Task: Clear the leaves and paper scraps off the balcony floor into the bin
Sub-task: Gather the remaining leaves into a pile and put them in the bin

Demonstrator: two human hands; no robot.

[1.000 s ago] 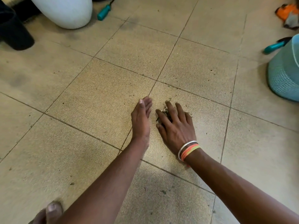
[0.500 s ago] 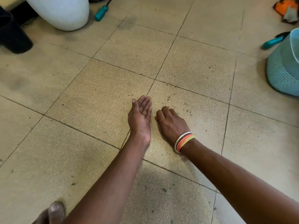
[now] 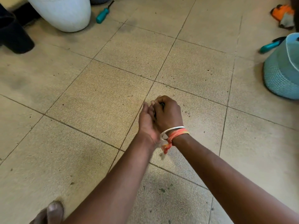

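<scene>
Hands meet over the middle of the tiled balcony floor (image 3: 100, 101): the left hand (image 3: 146, 122) is open and cupped, palm turned to the right, and the right hand (image 3: 168, 113) is curled into a loose fist pressed against it. Something small and dark shows between the right fingers (image 3: 159, 105), too small to tell whether leaf or paper. Dark crumbs (image 3: 187, 112) lie on the tile just right of the fist. A silver bangle (image 3: 171, 130) and an orange band (image 3: 178, 133) circle the right wrist. The teal bin (image 3: 281, 73) stands at the floor's right edge, well apart from the hands. A white pot (image 3: 63, 12) sits at the far left corner, a teal-handled screwdriver (image 3: 102, 14) beside it
</scene>
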